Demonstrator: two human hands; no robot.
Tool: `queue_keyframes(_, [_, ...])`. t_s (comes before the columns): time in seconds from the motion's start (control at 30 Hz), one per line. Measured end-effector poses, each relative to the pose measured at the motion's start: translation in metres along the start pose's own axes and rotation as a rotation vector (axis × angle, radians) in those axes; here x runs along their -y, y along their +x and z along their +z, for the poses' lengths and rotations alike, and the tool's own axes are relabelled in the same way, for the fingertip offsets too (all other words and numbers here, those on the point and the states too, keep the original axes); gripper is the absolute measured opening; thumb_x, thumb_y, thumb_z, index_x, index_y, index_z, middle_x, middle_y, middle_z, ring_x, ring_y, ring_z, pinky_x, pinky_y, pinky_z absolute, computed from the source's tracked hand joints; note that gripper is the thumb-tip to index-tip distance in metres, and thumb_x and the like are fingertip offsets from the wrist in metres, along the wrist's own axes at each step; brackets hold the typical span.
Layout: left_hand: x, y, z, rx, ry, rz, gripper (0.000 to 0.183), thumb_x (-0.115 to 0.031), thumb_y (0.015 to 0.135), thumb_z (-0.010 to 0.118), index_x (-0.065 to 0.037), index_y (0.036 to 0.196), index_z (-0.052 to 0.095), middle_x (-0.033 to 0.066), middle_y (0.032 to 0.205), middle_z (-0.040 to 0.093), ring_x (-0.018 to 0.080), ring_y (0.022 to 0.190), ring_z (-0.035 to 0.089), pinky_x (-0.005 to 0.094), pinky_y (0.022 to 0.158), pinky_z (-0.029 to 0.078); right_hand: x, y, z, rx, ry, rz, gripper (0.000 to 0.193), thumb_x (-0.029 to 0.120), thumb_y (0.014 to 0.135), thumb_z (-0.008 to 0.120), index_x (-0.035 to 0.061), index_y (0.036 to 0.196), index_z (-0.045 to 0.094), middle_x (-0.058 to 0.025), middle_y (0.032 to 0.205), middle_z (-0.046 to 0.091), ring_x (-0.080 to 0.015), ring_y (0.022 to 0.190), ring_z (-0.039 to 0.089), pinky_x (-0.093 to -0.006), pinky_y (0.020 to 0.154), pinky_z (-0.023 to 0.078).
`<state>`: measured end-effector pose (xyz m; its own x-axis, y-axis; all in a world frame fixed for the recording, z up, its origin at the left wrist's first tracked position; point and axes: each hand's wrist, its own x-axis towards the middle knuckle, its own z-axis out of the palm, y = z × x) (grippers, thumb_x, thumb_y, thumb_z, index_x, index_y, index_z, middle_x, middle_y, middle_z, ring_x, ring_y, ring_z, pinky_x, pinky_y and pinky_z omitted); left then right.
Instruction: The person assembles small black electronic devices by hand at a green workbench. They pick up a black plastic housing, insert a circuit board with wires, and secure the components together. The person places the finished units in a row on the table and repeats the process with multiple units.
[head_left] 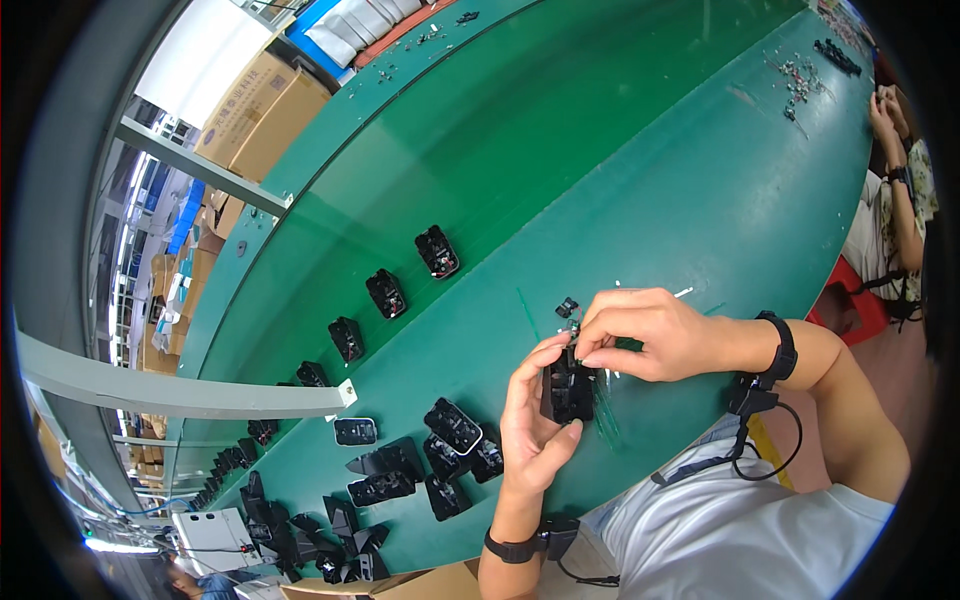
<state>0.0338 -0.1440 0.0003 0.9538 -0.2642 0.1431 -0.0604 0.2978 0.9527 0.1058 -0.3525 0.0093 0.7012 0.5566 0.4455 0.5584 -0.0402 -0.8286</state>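
Note:
My left hand (533,420) cradles a black plastic housing (573,392), its fingers along the left side and the thumb near the lower end. Over the housing's upper end, my right hand (645,332) is closed in a pinch. What those fingertips hold is too small to make out. Just beyond the fingers lies a small black part (567,307) on the green bench. Thin green strips (604,412) lie beside the housing, partly under my right hand.
Black housings with parts inside (437,252) stand in a row along a green conveyor belt (460,150). More black housings (452,427) are piled to my left. A grey metal frame (180,385) arches over the belt. Another person's arm (905,215) shows at far right.

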Motion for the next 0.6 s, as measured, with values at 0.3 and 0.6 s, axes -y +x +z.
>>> queue_keyframes(0.3, [0.004, 0.001, 0.006, 0.021, -0.051, 0.024, 0.072, 0.009, 0.072, 0.066, -0.007, 0.138, 0.04, 0.02, 0.149, 0.036, 0.0287, 0.14, 0.039, 0.0423, 0.115, 0.034, -0.005, -0.002, 0.006, -0.097, -0.097, -0.127, 0.015, 0.007, 0.086, 0.075, 0.0035, 0.098, 0.067, -0.01, 0.094, 0.065, -0.0251, 0.085, 0.067, -0.0352, 0.074, 0.055])
queue_keyframes(0.6, [-0.016, 0.005, 0.015, -0.176, -0.159, -0.206, 0.081, -0.028, 0.075, 0.069, 0.005, 0.143, 0.039, 0.0263, 0.136, 0.052, 0.0331, 0.118, 0.059, 0.0403, 0.098, 0.052, -0.007, 0.0, 0.0, -0.085, -0.05, -0.138, 0.011, 0.005, 0.082, 0.078, 0.0036, 0.092, 0.073, -0.0088, 0.094, 0.071, -0.0234, 0.082, 0.067, -0.033, 0.071, 0.055])
